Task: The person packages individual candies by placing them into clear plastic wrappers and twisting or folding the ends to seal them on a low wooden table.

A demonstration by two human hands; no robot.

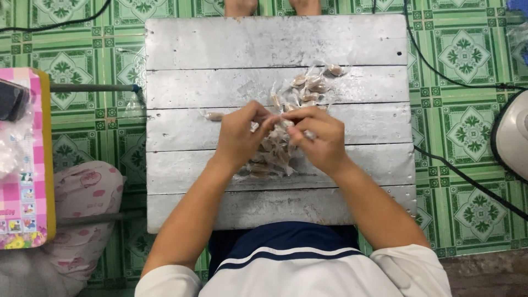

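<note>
I see my left hand and right hand brought together at the middle of the table, fingertips pinched on one small brown sweet in crinkly clear wrapper, held just above a heap of like wrapped sweets. More of them lie scattered farther off to the right, and a lone one lies left, all on worn, silver-painted planks. At far left I see a pink checked board with small coloured stickers, over green patterned floor tiles.

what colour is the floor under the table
Green patterned tiles with pale floral motifs, seen in the head view.
</note>
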